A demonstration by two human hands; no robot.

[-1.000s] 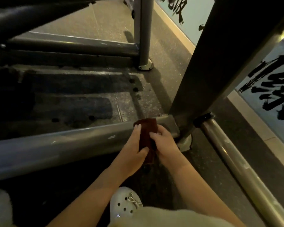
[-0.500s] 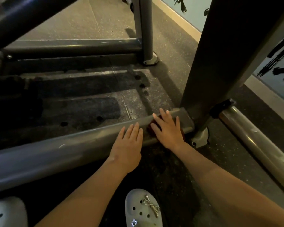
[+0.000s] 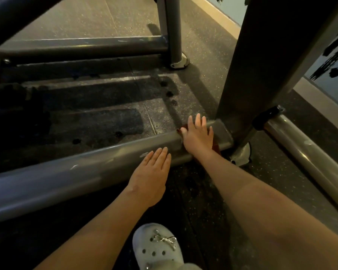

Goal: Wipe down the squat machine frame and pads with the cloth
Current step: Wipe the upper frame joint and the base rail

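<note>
Right hand (image 3: 198,136) flat, fingers straight, pressing cloth (image 3: 216,148) onto base rail (image 3: 86,172). Frame-wiping step; next likely sliding it along the rail.

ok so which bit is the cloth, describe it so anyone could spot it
Find the thick dark upright post on the right, then the low grey bar meeting its foot. The cloth lies on that bar by the joint, pressed flat under the right hand. It is the only dark red thing there, showing at the hand's edges.

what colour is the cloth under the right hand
The cloth is dark reddish brown; only its edges show around the right hand, head view.
</note>
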